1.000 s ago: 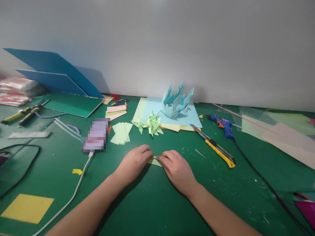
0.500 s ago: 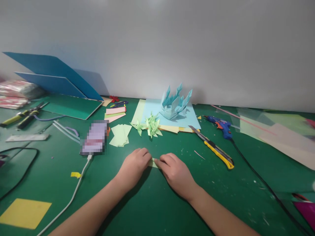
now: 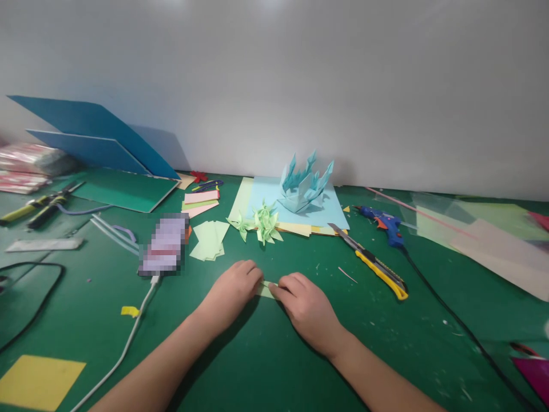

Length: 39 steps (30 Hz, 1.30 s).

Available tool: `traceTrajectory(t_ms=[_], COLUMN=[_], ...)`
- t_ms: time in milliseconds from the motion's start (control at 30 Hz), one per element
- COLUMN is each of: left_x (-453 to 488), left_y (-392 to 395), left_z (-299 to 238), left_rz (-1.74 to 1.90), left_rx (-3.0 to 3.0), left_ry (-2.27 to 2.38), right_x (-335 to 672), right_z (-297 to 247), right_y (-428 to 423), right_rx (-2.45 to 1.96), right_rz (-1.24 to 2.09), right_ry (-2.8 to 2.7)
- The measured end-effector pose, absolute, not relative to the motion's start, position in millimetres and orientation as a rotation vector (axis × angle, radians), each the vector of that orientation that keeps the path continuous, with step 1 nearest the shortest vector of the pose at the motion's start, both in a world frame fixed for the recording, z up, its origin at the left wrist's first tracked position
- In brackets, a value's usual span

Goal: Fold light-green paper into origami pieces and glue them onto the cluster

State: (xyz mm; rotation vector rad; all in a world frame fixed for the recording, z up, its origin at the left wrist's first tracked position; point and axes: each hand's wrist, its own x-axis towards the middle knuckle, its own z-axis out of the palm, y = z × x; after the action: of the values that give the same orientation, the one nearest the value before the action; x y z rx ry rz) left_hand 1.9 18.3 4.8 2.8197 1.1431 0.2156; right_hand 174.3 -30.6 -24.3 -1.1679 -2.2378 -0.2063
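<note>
My left hand and my right hand meet at the middle of the green mat. Between their fingertips lies a small light green paper piece, pressed flat on the mat. Both hands have their fingers curled and pinched on that paper. Most of the paper is hidden under the fingers. Just beyond the hands lie folded green paper flowers and a stack of light green paper slips.
A yellow utility knife and a blue glue gun with a black cord lie to the right. A phone on a white cable lies left. A blue origami piece stands on pale sheets behind. Blue boards lean far left.
The two hands have closed in a little on the green paper, so less of it shows. The view has tipped slightly upward.
</note>
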Motion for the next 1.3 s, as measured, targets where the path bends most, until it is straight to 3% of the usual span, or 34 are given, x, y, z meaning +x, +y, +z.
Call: traceTrajectory(t_ms=[467,767,1300], left_x=[-4,-6,-5], left_y=[19,17,10], left_z=[14,14,7], left_rz=[0.137,0.356,0.328], left_rx=[2.839,2.592,2.690], left_ry=[1.024,1.067,1.090], right_x=[176,175,175], right_z=[-25,-25,-25], right_y=[-31,-31,-30], right_rx=[-1.166,-1.159,-1.111], right_rz=[-0.230,-0.207,-0.254], right_ry=[-2.288,-2.260,-2.269])
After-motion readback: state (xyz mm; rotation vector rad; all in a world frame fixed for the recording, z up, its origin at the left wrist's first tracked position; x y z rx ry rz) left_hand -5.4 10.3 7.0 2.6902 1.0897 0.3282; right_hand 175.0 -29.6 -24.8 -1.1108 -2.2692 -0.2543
